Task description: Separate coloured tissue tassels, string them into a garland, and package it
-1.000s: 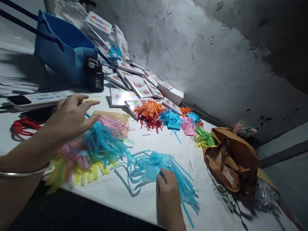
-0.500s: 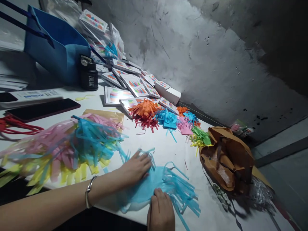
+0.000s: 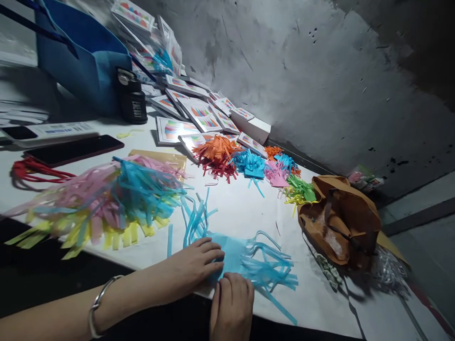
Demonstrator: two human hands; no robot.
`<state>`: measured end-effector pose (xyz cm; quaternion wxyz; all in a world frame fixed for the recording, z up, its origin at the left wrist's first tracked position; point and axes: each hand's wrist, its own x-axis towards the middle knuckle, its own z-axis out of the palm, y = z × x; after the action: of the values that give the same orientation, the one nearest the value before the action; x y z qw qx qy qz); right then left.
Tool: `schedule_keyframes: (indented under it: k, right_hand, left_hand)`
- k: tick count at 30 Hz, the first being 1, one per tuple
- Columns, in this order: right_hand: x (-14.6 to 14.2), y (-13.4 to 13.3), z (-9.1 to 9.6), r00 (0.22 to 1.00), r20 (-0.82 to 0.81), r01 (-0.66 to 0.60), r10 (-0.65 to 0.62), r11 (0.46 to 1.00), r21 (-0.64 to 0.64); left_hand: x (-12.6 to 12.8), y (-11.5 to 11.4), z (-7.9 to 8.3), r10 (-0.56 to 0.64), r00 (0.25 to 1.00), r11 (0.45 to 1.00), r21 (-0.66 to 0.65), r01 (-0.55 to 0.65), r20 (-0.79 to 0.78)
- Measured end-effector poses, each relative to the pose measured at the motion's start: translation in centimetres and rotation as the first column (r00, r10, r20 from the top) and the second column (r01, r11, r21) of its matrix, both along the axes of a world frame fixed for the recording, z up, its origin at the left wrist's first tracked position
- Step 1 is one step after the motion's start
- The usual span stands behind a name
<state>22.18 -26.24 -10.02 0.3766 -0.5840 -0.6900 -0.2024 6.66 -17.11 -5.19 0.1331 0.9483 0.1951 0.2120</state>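
A sheet of light blue paper cut into fringes lies near the front edge of the white table. My left hand rests flat on its left part, fingers stretched out and pressing it down. My right hand is curled at the sheet's near edge, fingers bent against the paper. A silver bangle sits on my left wrist. To the left lies a big heap of pink, blue and yellow fringed paper.
Small piles of orange, red, blue, pink and green paper fringe lie mid-table. Behind them are packs of coloured paper, a black jar and a blue bag. A phone lies left, a brown bag right.
My left hand left the mixed heap and came across onto the blue fringed sheet. Both hands then drew back toward the front edge, and the sheet's fringes have spread apart.
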Motion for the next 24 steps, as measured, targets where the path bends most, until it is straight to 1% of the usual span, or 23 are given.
schedule_keyframes:
  k: [2, 3, 5, 7, 9, 11, 13, 15, 16, 18, 21, 23, 24]
  right_hand:
    - [1.0, -0.2, -0.2, 0.998, 0.040, -0.055, 0.056, 0.998, -0.032]
    - [1.6, -0.3, -0.2, 0.994, 0.051, -0.096, 0.099, 0.994, -0.055]
    - [2.7, -0.4, 0.1, 0.982, 0.024, -0.185, 0.189, 0.977, -0.106]
    - [3.4, -0.5, 0.6, 0.971, -0.045, -0.237, 0.233, 0.960, -0.146]
    - [3.6, -0.4, 1.4, 0.969, -0.090, -0.241, 0.228, 0.952, -0.186]
    - [3.5, 0.2, 1.9, 0.979, -0.106, -0.191, 0.172, 0.959, -0.208]
    - [3.3, 1.1, 2.1, 0.990, -0.111, -0.109, 0.087, 0.970, -0.218]
    - [3.1, 2.3, 1.9, 0.995, -0.103, -0.021, -0.003, 0.973, -0.231]
    - [3.1, 2.9, 1.7, 0.995, -0.095, 0.013, -0.038, 0.969, -0.245]
    - [3.3, 3.9, 1.3, 0.993, -0.078, 0.064, -0.088, 0.962, -0.267]
    - [3.7, 4.6, 1.2, 0.987, -0.066, 0.127, -0.150, 0.956, -0.263]
    - [3.7, 4.4, 1.5, 0.982, -0.041, 0.170, -0.182, 0.963, -0.208]
    - [3.6, 4.2, 1.7, 0.986, -0.025, 0.160, -0.167, 0.972, -0.174]
  left_hand:
    - [-0.4, 0.4, -0.7, -0.029, 1.000, 1.000, 0.000, 0.029, 0.004]
    - [-0.7, 0.5, -1.0, -0.049, 0.998, 0.999, -0.021, 0.050, 0.029]
    - [-1.4, 0.5, -1.5, -0.051, 0.993, 0.994, -0.086, 0.060, 0.103]
    - [-2.1, 0.3, -1.7, -0.028, 0.988, 0.988, -0.143, 0.050, 0.151]
    - [-2.4, 0.2, -1.8, 0.044, 0.990, 0.985, -0.173, -0.021, 0.131]
    - [-2.1, 0.5, -1.7, 0.174, 0.983, 0.974, -0.153, -0.164, 0.054]
    - [-1.5, 1.2, -1.3, 0.324, 0.946, 0.941, -0.091, -0.325, -0.029]
    - [-0.6, 2.0, -0.6, 0.434, 0.896, 0.898, -0.041, -0.439, -0.095]
    - [-0.1, 2.4, -0.3, 0.466, 0.875, 0.880, -0.031, -0.474, -0.133]
    - [0.6, 3.0, 0.4, 0.490, 0.843, 0.861, -0.024, -0.507, -0.223]
    - [1.1, 3.5, 0.9, 0.482, 0.817, 0.858, -0.021, -0.514, -0.316]
    - [1.3, 3.6, 0.8, 0.480, 0.810, 0.856, -0.024, -0.517, -0.337]
    - [1.3, 3.7, 0.8, 0.481, 0.807, 0.854, -0.028, -0.520, -0.343]
